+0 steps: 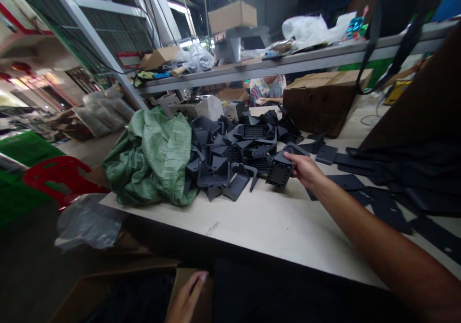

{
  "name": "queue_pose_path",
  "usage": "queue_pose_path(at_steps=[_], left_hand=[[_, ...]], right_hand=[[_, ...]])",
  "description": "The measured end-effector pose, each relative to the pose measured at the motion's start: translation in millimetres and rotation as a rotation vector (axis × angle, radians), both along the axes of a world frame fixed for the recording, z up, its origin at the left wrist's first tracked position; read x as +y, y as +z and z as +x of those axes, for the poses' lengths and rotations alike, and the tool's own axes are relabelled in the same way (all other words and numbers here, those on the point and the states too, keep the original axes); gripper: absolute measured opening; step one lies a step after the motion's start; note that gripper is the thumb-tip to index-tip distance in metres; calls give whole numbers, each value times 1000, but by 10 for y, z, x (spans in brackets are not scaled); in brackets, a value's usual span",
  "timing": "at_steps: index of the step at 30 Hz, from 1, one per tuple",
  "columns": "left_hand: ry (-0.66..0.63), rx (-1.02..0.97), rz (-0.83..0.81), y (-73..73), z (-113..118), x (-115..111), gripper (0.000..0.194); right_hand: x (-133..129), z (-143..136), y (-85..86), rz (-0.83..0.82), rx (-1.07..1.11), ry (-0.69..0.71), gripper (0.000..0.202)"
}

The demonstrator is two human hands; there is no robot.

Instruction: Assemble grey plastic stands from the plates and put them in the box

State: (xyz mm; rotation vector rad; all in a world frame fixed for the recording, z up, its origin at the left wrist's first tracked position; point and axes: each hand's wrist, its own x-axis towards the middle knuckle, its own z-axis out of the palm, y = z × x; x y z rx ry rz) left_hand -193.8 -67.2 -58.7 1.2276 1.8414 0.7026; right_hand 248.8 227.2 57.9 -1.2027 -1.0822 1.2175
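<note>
Bracket (279,173): probably light, stiff, slippery plastic, best held by its edge, where right fingers (294,158) pinch; left fingers (195,283): grip unclear.

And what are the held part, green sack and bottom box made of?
Held part: dull dark grey, probably moulded plastic given its ribbed detail; coated metal possible.
Green sack: likely woven plastic, with soft sheen, crumpled folds.
Bottom box: matte brown, thin-walled, so apparently cardboard.
</note>
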Motion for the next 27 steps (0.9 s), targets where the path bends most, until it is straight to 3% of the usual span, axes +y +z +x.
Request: queue_pose_path(at_steps=[3,6,10,13,15,17,20,24,27], left_hand=[[-39,32,41,244,202,199,68],[-118,19,88,585,498,417,60],[-271,-30,180,1035,1008,675,58],[-459,-64,254,1230,1438,877,52],[-600,-148,263,1250,1681,1010,42],[-649,-259,215,1189,1839,1118,38],[-474,-485,88,1040,1887,1193,38],[-147,-891,-39,962,1706,1119,39],[-198,-1177,-71,972,1540,1009,48]], right_hand=[[-65,83,90,-76,106,32,45],[-306,22,64,-132,161,106,44],[-783,-235,-27,-159,170,267,44],[-1111,-459,-82,-149,107,391,48],[-1239,-530,-114,-114,26,430,53],[-1275,-476,-155,-46,-92,396,56],[-1223,-139,-242,86,-344,184,41],[-1197,531,-379,167,-715,-108,34],[-1261,934,-484,161,-916,-166,38]])
